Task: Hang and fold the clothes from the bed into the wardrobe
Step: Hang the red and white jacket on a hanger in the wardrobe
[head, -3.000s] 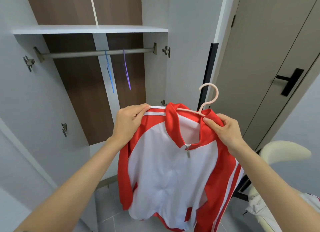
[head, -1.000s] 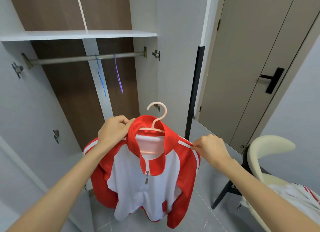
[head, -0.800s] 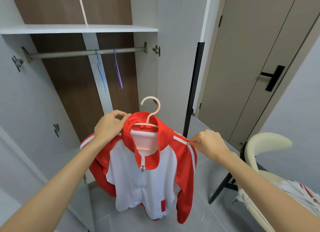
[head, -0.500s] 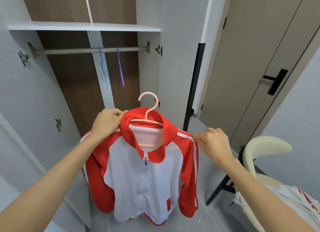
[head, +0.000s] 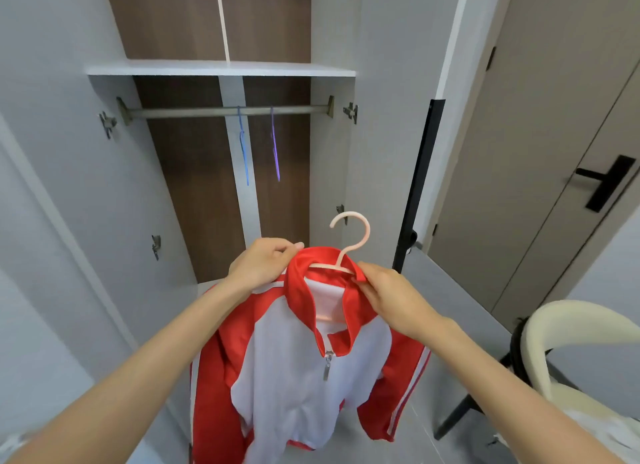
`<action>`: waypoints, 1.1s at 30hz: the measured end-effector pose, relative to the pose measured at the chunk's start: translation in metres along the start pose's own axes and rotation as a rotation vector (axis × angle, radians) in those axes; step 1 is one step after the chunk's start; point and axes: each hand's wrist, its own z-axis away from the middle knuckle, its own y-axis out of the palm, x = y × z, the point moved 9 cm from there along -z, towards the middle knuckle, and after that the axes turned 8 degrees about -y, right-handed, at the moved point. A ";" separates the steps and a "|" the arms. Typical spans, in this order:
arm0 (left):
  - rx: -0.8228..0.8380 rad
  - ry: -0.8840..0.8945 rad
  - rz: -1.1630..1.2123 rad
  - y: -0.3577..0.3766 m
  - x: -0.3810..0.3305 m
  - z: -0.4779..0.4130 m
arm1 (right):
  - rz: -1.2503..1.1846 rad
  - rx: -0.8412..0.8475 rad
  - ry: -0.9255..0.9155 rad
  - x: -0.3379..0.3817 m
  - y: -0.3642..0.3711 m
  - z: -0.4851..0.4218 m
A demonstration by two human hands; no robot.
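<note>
A red and white zip jacket (head: 294, 377) hangs on a pale pink hanger (head: 353, 231) in front of the open wardrobe. My left hand (head: 259, 266) grips the jacket's left shoulder at the hanger's arm. My right hand (head: 384, 294) pinches the red collar on its right side. The hanger's hook stands free above the collar, well below the metal rail (head: 225, 111).
A blue hanger (head: 243, 148) and a purple hanger (head: 274, 145) hang bare on the rail, under a white shelf (head: 221, 69). The wardrobe doors stand open at both sides. A cream chair (head: 568, 356) with clothing on it is at the lower right, by a beige door (head: 554, 134).
My right hand has moved from the jacket's right shoulder seam up to the collar. The view has shifted, so the jacket sits lower and nearer the wardrobe opening.
</note>
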 end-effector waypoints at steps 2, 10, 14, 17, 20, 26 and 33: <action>-0.051 0.027 -0.011 -0.012 0.002 -0.004 | -0.104 -0.047 0.028 0.004 0.000 -0.018; 0.229 0.069 0.069 -0.021 0.035 -0.040 | -0.171 -0.082 0.155 -0.021 0.023 -0.091; 0.239 0.054 0.093 -0.035 0.059 -0.092 | -0.091 -0.093 0.175 -0.034 0.030 -0.140; 0.162 0.037 0.082 -0.055 0.074 -0.138 | 0.005 -0.096 0.226 -0.048 0.030 -0.174; 0.113 -0.021 0.091 -0.072 0.089 -0.179 | 0.099 -0.123 0.336 -0.063 0.027 -0.201; 0.072 -0.025 0.135 -0.089 0.088 -0.242 | 0.052 -0.179 0.498 -0.101 0.037 -0.252; -0.003 0.055 0.110 -0.102 0.067 -0.315 | -0.309 -0.355 0.637 -0.164 0.044 -0.318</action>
